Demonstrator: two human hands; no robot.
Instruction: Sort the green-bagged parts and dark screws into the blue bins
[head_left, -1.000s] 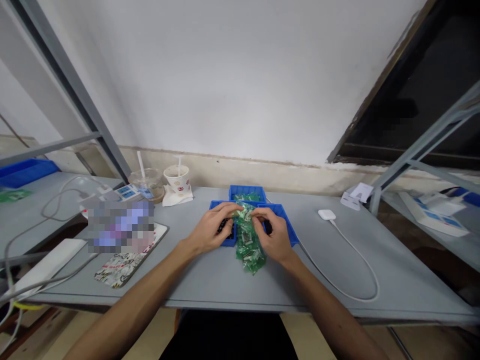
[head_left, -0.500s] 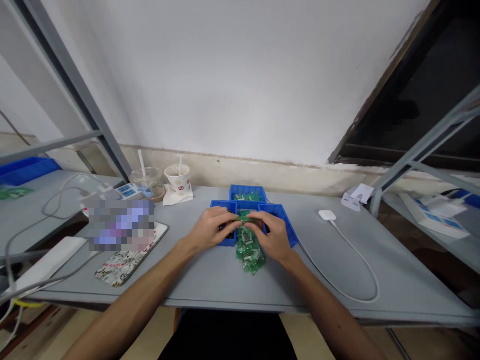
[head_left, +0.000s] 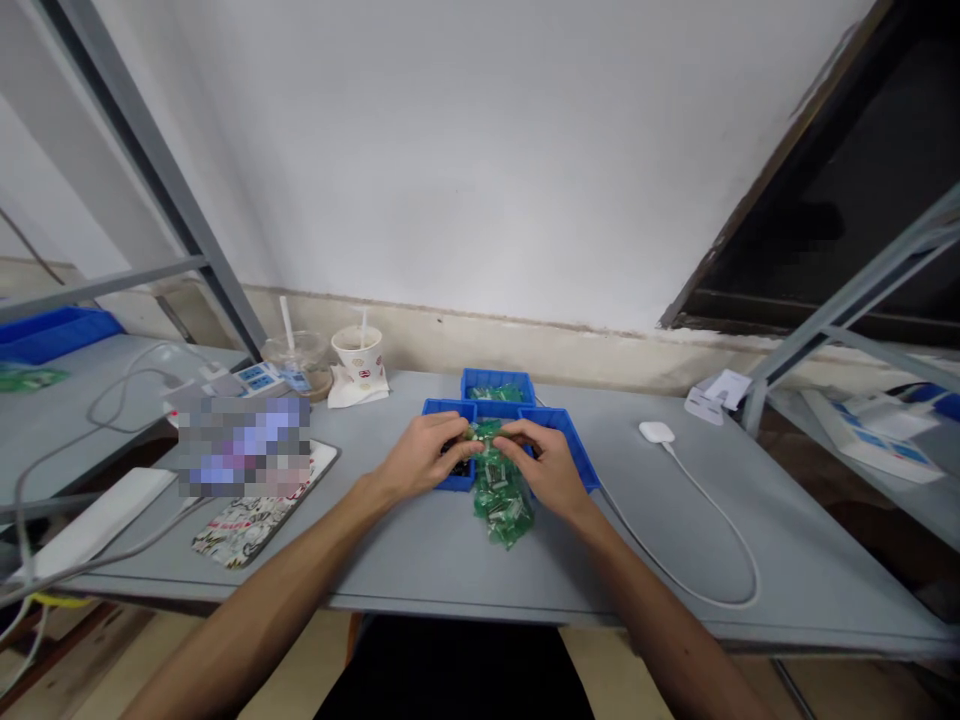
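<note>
My left hand (head_left: pixel 424 455) and my right hand (head_left: pixel 550 465) face each other, thumbs and fingers pinched on a small green piece (head_left: pixel 484 431), seemingly a plastic packet. Fingertips hide part of it. Beneath them lies a pile of green see-through packets (head_left: pixel 501 500) with small metallic pieces showing inside. A left blue bin (head_left: pixel 457 483) with dark small parts sits partly under my left hand. The right blue bin (head_left: pixel 576 450) is beside my right hand, its contents mostly hidden. Behind stands a third blue bin (head_left: pixel 496 378) holding more green packets.
At the left lie a patterned tablet-like slab (head_left: pixel 251 520), a white box (head_left: pixel 105 520) and a power strip (head_left: pixel 259 378). A paper cup (head_left: pixel 360 358) and a clear plastic cup (head_left: pixel 300 360) stand near the wall. A white charger (head_left: pixel 657 432) trails its cable on the right.
My fingertips have drawn slightly apart, and more of the green piece shows between them. The bins and the pile stay in place; the view has shifted a little.
</note>
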